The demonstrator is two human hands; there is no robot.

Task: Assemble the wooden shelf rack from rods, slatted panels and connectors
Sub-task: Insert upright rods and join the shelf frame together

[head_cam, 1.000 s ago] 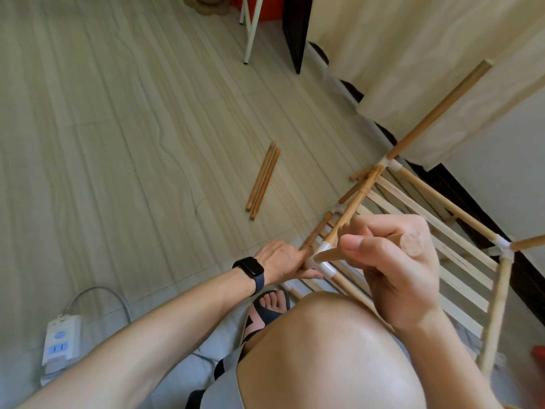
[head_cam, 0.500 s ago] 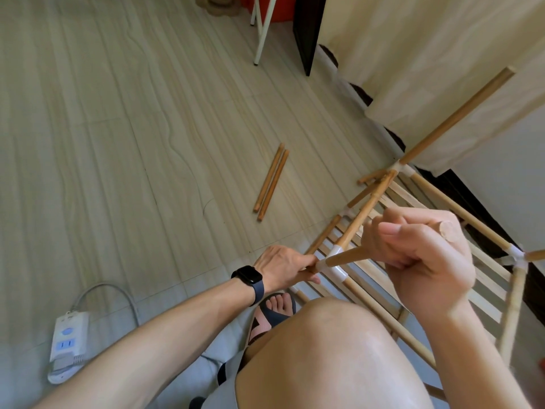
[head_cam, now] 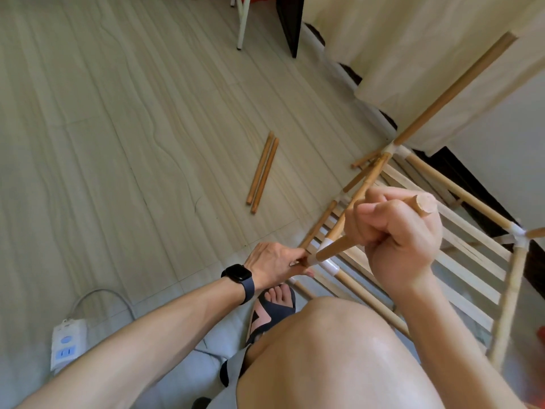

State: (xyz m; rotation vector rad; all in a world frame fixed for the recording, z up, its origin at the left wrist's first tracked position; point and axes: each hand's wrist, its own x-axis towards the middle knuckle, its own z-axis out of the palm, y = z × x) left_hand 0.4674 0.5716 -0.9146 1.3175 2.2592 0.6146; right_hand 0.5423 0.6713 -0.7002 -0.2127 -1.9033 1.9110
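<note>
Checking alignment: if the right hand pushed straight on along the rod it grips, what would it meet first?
Likely the white connector, which the left hand holds; the rod tip touches it.

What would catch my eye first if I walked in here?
Right of centre, the right hand grips a wooden rod whose tip meets a white connector on the half-built rack. The left hand, dark watch at its wrist, holds that connector. Two spare rods lie side by side on the floor beyond.

Two spare rods lie side by side on the floor, left of our rack frame; power strip sits far left, nearer us.
</note>
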